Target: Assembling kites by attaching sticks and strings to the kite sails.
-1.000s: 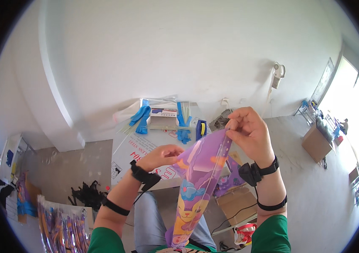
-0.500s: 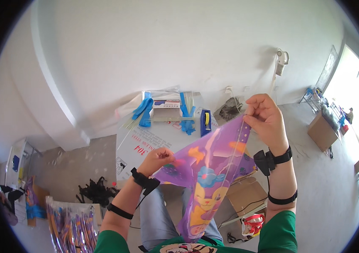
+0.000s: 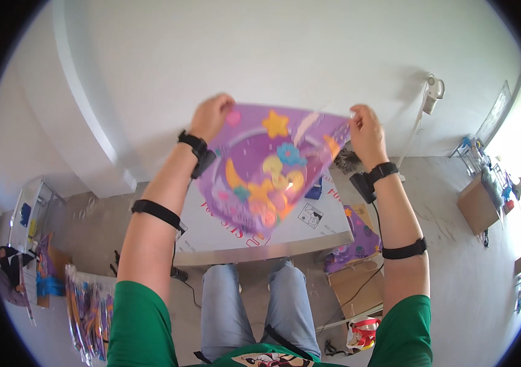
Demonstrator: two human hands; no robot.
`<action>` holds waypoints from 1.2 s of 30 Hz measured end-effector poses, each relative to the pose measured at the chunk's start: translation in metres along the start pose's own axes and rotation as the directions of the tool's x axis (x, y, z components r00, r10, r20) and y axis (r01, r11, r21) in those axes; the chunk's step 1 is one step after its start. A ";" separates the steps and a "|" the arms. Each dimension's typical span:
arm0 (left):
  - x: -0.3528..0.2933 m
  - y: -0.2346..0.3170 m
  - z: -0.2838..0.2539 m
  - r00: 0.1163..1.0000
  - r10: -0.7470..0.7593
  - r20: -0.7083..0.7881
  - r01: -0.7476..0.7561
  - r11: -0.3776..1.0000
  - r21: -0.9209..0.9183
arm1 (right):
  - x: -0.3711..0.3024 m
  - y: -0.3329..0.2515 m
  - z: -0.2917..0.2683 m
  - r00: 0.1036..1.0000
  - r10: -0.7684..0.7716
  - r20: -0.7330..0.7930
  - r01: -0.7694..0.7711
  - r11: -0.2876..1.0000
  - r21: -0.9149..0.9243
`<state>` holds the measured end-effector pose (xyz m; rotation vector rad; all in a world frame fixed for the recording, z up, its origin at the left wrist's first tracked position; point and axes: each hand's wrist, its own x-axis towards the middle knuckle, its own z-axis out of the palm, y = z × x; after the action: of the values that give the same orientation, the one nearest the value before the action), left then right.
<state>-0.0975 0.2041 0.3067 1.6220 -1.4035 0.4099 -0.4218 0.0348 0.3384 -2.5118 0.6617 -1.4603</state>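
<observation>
A thin purple printed plastic sheet [image 3: 248, 150] hangs stretched between my hands, above the table and partly blurred. Cartoon figures, a crescent moon, stars and flowers cover it, and it narrows toward the bottom. My left hand [image 3: 213, 116] pinches its upper left corner. At the upper right corner my right hand [image 3: 367, 134] grips the edge between closed fingers. Behind the sheet, the table [image 3: 328, 223] has a pale, printed top. A blue tape dispenser [image 3: 314, 191] shows only in part past the sheet's right edge; most of the tabletop's far side is hidden.
More purple printed sheets [image 3: 358, 244] lie in or on a cardboard box [image 3: 355, 287] right of the table. Shiny coloured strips [image 3: 89, 309] hang at the lower left. A white fan-like device [image 3: 435, 88] stands by the wall, and another cardboard box [image 3: 479, 202] sits far right.
Both hands have risen and moved forward, with the left hand higher than before. The sheet has gone from hanging folded over my lap to spread out above the table.
</observation>
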 end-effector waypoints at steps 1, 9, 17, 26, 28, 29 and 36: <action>0.001 0.012 -0.019 0.996 -0.009 -0.085 0.007 1.000 -0.019 | 0.001 -0.013 0.000 1.000 0.004 0.014 -0.005 1.000 0.015; -0.140 0.021 -0.086 0.977 0.059 -0.203 -0.009 0.970 0.242 | -0.099 -0.065 0.020 0.813 -0.580 -0.045 0.572 0.812 -0.116; -0.302 -0.070 -0.029 0.981 -0.193 -0.020 0.187 0.908 0.376 | -0.263 -0.063 0.114 0.773 -0.439 0.459 0.442 0.890 0.107; -0.391 -0.127 0.000 0.886 -0.455 0.090 0.346 0.778 0.525 | -0.343 -0.074 0.161 0.593 -0.303 0.746 0.426 0.904 0.029; -0.404 -0.132 0.001 0.876 -0.474 0.095 0.364 0.777 0.514 | -0.345 -0.072 0.167 0.579 -0.281 0.765 0.428 0.904 0.008; -0.412 -0.131 0.002 0.864 -0.496 0.092 0.382 0.762 0.523 | -0.348 -0.071 0.169 0.579 -0.266 0.771 0.441 0.897 -0.022; -0.419 -0.115 0.014 0.819 -0.571 0.050 0.442 0.684 0.581 | -0.383 -0.081 0.178 0.520 -0.294 0.802 0.450 0.893 0.035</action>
<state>-0.1204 0.4352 -0.0605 2.5215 -0.9469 0.3064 -0.4085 0.2652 -0.0247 -3.1598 0.0623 -0.1624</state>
